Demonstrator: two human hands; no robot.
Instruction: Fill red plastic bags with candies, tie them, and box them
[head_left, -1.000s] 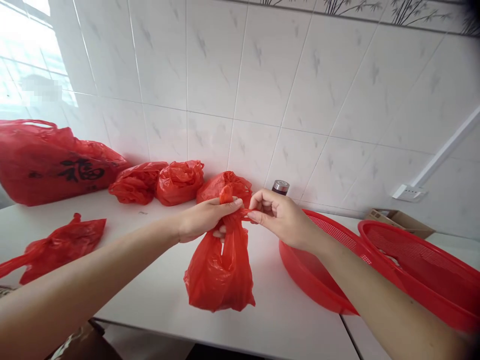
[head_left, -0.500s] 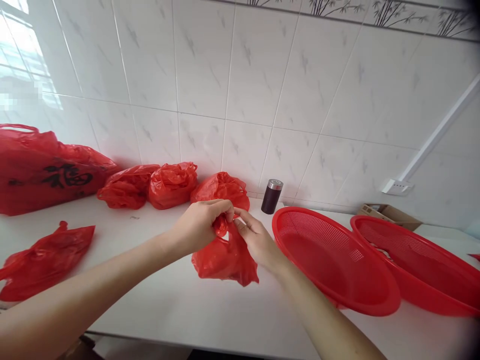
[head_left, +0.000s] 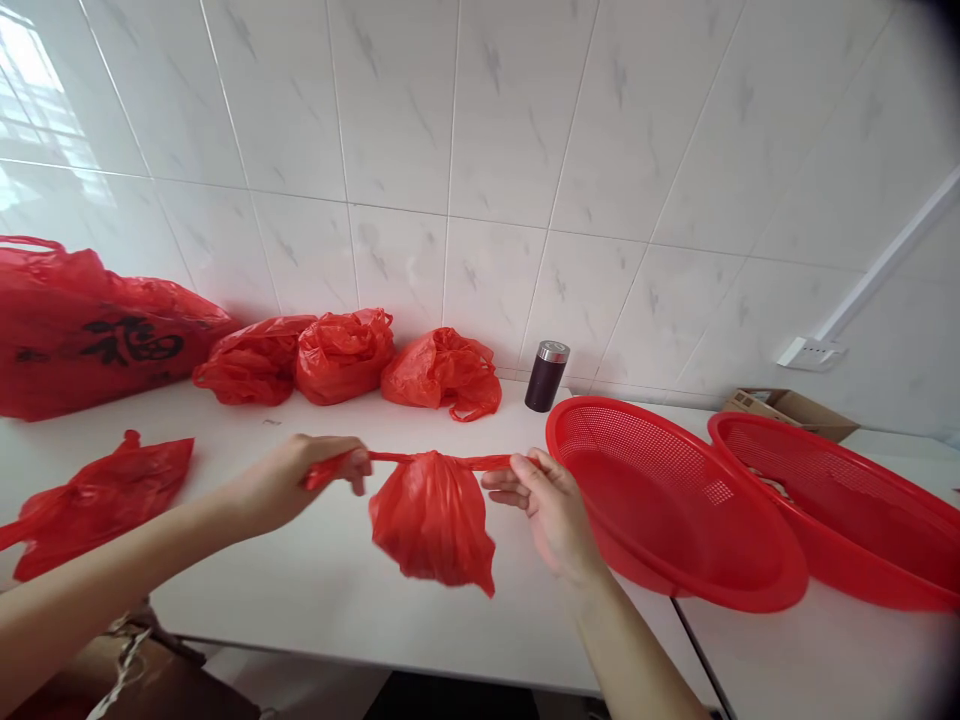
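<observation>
A small red plastic bag [head_left: 433,525] hangs between my hands, its two handles pulled out sideways and taut. My left hand [head_left: 315,475] is closed around one handle. Thumb and fingers of my right hand [head_left: 544,500] pinch the other handle. The bag is gathered at its top, where the handles meet in what looks like a knot; its contents are hidden. Below it lies the white table [head_left: 420,630]. To the left, another red plastic bag [head_left: 105,500] lies on the table, with a knotted-looking top.
Along the tiled wall stand a large red bag [head_left: 97,345] with black lettering, and smaller red bags [head_left: 345,355]. A dark tumbler [head_left: 547,380] stands beside a red colander basket [head_left: 675,520]; a second red basket [head_left: 847,500] and a cardboard box [head_left: 810,412] are at the right.
My hands have moved apart from close together over the bag, stretching its handles to either side. The bag's top is now drawn tight, and the view has shifted slightly.
</observation>
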